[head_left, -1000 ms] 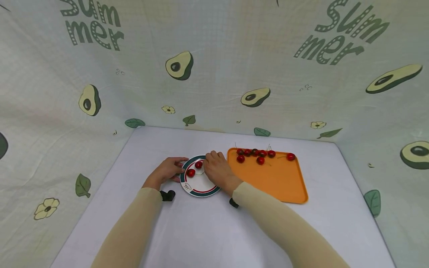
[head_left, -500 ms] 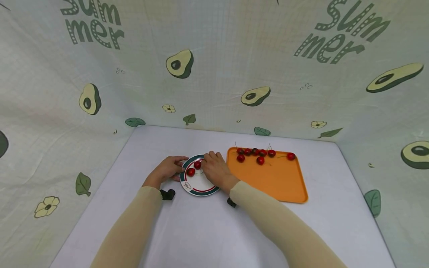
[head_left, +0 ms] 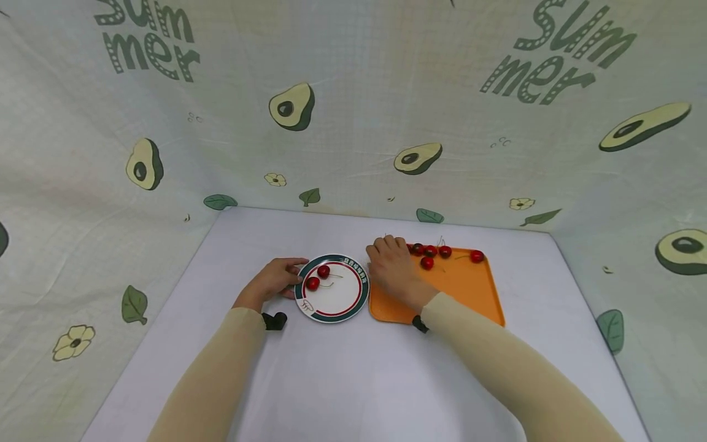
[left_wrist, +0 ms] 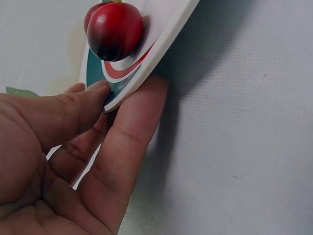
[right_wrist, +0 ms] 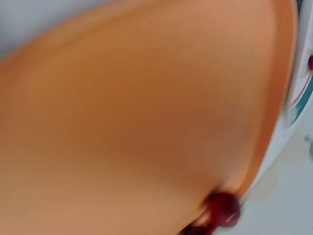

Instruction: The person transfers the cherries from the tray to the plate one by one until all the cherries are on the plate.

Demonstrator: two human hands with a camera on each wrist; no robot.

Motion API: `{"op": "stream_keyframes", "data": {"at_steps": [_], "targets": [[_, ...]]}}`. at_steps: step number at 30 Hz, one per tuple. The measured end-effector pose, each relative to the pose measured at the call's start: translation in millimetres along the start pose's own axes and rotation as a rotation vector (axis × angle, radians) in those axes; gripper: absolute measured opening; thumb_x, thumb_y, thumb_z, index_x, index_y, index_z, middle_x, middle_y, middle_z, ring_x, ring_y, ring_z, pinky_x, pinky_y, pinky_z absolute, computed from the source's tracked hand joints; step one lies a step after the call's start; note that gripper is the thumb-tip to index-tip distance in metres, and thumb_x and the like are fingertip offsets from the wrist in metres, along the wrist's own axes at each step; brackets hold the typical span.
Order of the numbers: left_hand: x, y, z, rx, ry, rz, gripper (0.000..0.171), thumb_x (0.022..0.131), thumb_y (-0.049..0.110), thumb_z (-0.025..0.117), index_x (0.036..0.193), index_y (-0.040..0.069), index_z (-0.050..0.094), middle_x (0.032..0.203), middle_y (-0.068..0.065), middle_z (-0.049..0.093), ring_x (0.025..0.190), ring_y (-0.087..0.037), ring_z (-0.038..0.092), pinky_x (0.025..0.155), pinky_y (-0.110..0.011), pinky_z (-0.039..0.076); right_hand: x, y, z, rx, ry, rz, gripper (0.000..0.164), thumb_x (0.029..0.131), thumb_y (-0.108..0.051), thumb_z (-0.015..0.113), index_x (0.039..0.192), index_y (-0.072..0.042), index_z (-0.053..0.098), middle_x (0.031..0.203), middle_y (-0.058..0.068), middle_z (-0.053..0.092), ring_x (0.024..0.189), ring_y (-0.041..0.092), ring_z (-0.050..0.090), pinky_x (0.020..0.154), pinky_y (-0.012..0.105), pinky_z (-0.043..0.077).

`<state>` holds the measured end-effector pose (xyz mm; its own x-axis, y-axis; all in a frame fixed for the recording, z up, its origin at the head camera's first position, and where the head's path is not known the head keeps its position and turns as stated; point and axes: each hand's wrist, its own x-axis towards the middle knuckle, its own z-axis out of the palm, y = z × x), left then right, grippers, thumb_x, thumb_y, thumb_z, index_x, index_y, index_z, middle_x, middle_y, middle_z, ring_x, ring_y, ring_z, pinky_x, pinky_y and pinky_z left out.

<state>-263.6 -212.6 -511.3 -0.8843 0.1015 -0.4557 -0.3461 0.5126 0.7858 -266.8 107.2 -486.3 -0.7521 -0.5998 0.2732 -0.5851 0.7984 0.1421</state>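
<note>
In the head view my left hand (head_left: 274,281) holds the left edge of a white plate (head_left: 337,301) with a green and red border. The left wrist view shows the thumb (left_wrist: 95,95) on top of the rim and fingers beneath it. Two red cherries lie on the plate, the farther cherry (head_left: 323,271) with its stem pointing right, the nearer cherry (head_left: 312,283) close to my left fingers. My right hand (head_left: 393,267) is over the left part of an orange tray (head_left: 464,294), back upward, its fingertips hidden; no held thing shows. Near it in the right wrist view is a cherry (right_wrist: 225,209).
Several more cherries line the tray's far side, among them a cherry (head_left: 427,263) nearer the middle and a cherry (head_left: 477,256) at the right corner. A white table (head_left: 331,380) carries everything. Patterned cloth (head_left: 353,110) hangs behind and at both sides.
My right hand has left the plate and moved right, over the tray, uncovering the plate's right side and the cherry stems. Two cherries stay on the plate. My left hand keeps its place.
</note>
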Motion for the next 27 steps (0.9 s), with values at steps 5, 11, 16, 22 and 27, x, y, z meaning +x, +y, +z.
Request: {"op": "stream_keyframes", "data": {"at_steps": [5,11,16,22,27], "targets": [[-1.1,0.0,0.9,-0.004,0.005,-0.01,0.057,0.1,0.0,0.065,0.153,0.016,0.056,0.13,-0.017,0.058,0.09,-0.023,0.065,0.069,-0.029,0.064,-32,39,3,-0.032,0.031,0.025,0.026,0.099,-0.019,0.07,0.115,-0.001,0.063,0.109,0.016,0.061,0.104,0.036,0.052,0.094,0.05,0.047],[-1.4,-1.2,1.4,-0.01,0.007,-0.018,0.057,0.099,-0.001,0.065,0.152,0.017,0.057,0.129,-0.017,0.057,0.087,-0.022,0.065,0.069,-0.03,0.064,-76,84,5,-0.091,-0.016,0.063,0.025,0.095,-0.016,0.074,0.11,0.0,0.063,0.107,0.017,0.059,0.103,0.038,0.051,0.094,0.054,0.046],[-2.0,-1.4,0.1,-0.012,0.001,-0.005,0.056,0.1,-0.001,0.064,0.153,0.016,0.057,0.13,-0.018,0.057,0.085,-0.022,0.065,0.068,-0.03,0.064,-94,107,5,-0.116,-0.111,0.1,0.03,0.095,-0.016,0.075,0.115,0.003,0.063,0.114,0.021,0.06,0.111,0.042,0.051,0.101,0.059,0.045],[-2.9,-0.2,-0.4,-0.004,0.003,-0.002,0.056,0.099,-0.001,0.065,0.152,0.016,0.058,0.129,-0.017,0.058,0.086,-0.021,0.064,0.068,-0.029,0.063,-100,120,13,-0.124,-0.169,0.117,0.036,0.099,-0.024,0.072,0.12,0.003,0.063,0.12,0.022,0.059,0.116,0.043,0.05,0.104,0.06,0.044],[-4.2,1.7,-1.5,-0.02,0.004,-0.016,0.056,0.099,-0.002,0.065,0.152,0.017,0.058,0.132,-0.018,0.057,0.087,-0.022,0.065,0.069,-0.029,0.064,-98,122,16,-0.128,-0.179,0.096,0.033,0.099,-0.025,0.072,0.116,0.003,0.064,0.115,0.02,0.059,0.111,0.041,0.05,0.101,0.057,0.045]]}}
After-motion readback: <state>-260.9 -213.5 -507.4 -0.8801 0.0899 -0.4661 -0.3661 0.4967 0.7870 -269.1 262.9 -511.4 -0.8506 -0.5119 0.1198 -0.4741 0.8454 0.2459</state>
